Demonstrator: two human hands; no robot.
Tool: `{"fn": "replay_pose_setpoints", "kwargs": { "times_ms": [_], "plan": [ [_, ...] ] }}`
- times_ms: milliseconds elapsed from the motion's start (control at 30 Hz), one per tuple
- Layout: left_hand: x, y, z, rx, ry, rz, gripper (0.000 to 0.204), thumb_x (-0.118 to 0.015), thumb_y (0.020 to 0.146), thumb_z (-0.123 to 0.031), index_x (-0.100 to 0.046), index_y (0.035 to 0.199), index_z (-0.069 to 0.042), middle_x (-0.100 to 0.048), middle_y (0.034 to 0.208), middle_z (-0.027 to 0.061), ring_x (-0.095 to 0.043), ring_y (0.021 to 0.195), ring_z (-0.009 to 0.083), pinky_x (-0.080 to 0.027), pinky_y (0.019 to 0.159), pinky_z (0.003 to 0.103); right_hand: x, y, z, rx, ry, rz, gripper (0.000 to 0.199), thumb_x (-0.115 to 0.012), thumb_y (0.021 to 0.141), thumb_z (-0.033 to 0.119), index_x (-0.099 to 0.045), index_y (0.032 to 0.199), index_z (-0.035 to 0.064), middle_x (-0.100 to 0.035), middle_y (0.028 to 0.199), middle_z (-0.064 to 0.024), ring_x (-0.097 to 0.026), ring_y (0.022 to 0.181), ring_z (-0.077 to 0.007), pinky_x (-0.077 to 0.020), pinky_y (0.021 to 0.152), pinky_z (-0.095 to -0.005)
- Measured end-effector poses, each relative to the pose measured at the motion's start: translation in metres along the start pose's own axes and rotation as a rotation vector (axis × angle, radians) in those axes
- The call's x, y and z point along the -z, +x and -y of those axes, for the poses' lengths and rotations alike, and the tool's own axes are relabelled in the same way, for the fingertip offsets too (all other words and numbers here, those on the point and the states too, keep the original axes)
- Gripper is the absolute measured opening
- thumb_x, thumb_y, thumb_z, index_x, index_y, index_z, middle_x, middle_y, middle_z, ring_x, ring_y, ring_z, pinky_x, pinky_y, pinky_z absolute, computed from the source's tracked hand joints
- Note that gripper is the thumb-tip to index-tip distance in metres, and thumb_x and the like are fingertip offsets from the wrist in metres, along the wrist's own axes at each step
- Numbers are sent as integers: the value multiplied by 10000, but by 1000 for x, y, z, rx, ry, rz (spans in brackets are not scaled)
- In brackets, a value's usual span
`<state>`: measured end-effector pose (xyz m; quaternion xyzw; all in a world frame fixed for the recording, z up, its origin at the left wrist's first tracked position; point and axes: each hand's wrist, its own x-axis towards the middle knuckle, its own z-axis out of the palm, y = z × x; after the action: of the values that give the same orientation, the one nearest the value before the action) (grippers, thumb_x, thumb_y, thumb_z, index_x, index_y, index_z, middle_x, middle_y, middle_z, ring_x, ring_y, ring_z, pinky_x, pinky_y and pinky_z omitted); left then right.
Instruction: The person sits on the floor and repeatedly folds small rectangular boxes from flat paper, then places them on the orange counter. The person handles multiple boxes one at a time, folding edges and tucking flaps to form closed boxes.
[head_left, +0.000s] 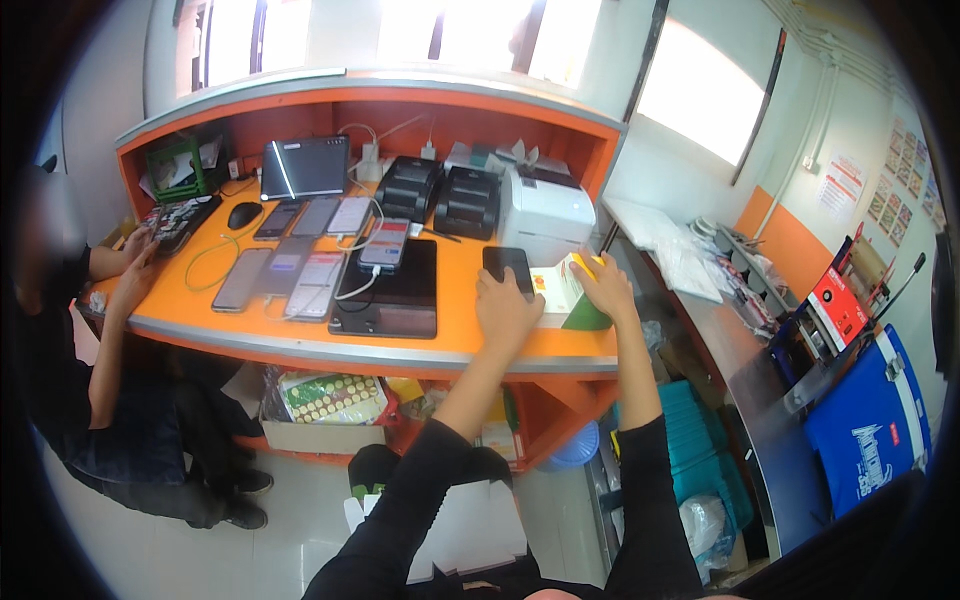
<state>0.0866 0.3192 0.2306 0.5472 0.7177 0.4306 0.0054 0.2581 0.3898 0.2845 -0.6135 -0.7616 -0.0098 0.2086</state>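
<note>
At the right part of the orange desk (460, 345), my left hand (505, 308) has its fingers around the near end of a black phone (506, 262). To its right, my right hand (606, 290) grips the far right side of a small white, yellow and green box or pad (558, 292); which of the two it is, I cannot tell. My left thumb lies close to its left side. Left of my hands is a black tablet (410, 300), with a cabled phone (386, 245) on its upper part. Several more phones lie farther left.
Two black printers (467, 202) and a white label printer (545, 215) stand behind. A dark-screened tablet (305, 167) leans at the back. At the left, a person (120, 310) rests their hands by the desk. A white carton (470, 530) is below my arms; a blue cooler (870, 430) stands right.
</note>
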Motion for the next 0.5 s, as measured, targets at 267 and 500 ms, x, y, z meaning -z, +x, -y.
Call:
{"fn": "replay_pose_setpoints", "kwargs": {
  "times_ms": [267, 500],
  "plan": [
    [-24, -5, 10, -61, 143, -122, 690, -646, 777, -475, -570, 1280, -8, -364, 1370, 392, -429, 1253, 478, -421, 996, 476, -18, -12, 10, -45, -91, -106, 501, -405, 932, 564, -536, 1351, 325, -418, 1458, -115, -473, 1242, -381, -338, 1023, -533],
    [-13, -5, 4, -89, 68, -103, 690, -563, 853, -508, -559, 1276, 37, -335, 1395, 407, -341, 1317, 506, -242, 1112, 531, -24, -12, 5, 64, -105, -238, 461, -413, 954, 493, -602, 1297, 251, -507, 1380, -127, -452, 1259, -363, -281, 1067, -507]
  ]
}}
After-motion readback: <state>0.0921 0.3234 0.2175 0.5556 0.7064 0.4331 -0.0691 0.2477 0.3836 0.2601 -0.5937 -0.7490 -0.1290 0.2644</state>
